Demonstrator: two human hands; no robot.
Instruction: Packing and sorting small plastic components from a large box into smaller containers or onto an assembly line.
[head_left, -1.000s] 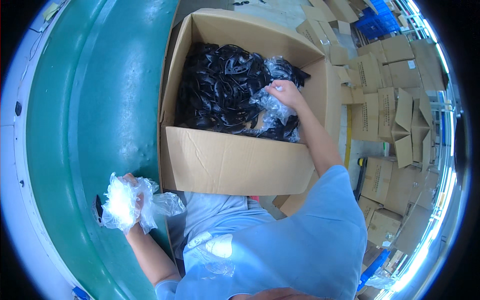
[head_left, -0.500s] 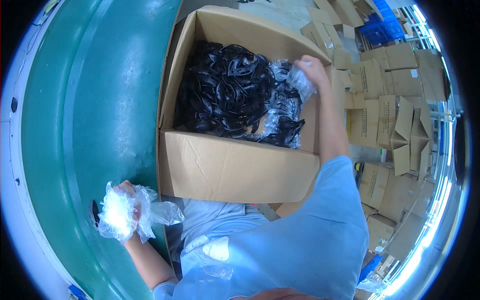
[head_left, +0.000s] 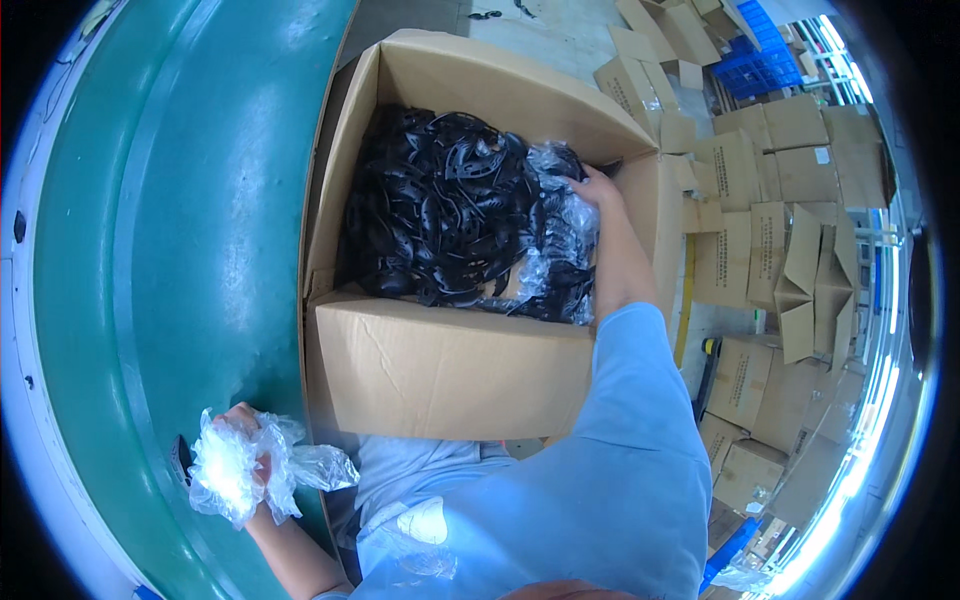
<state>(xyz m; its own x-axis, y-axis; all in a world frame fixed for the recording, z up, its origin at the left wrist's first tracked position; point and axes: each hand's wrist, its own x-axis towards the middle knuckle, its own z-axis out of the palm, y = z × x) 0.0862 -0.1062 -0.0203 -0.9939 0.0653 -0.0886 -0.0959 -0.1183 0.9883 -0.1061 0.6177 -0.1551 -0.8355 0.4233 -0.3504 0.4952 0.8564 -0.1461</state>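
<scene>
At the lower left, over the green table, my left hand (head_left: 262,470) is closed around a bunch of crumpled clear plastic bags (head_left: 225,472). A small dark curved part (head_left: 181,460) lies on the table beside them. My right hand (head_left: 597,188) is inside the open cardboard box (head_left: 450,370), near its far right corner. Its fingers are closed on a black part in a clear bag (head_left: 578,212), at the end of a row of similar bagged parts (head_left: 535,265). Loose black curved plastic parts (head_left: 440,200) with slots are heaped across the left of the box.
The green table (head_left: 225,200) runs along the left, against the box. Stacked and open cartons (head_left: 725,255) stand on the floor at the right, with a blue crate (head_left: 755,65) behind them. A few dark scraps (head_left: 485,15) lie on the floor beyond the box.
My right hand has gone lower into the box with the bagged part, against the row. The left hand still holds the bags. The whole view has shifted slightly.
</scene>
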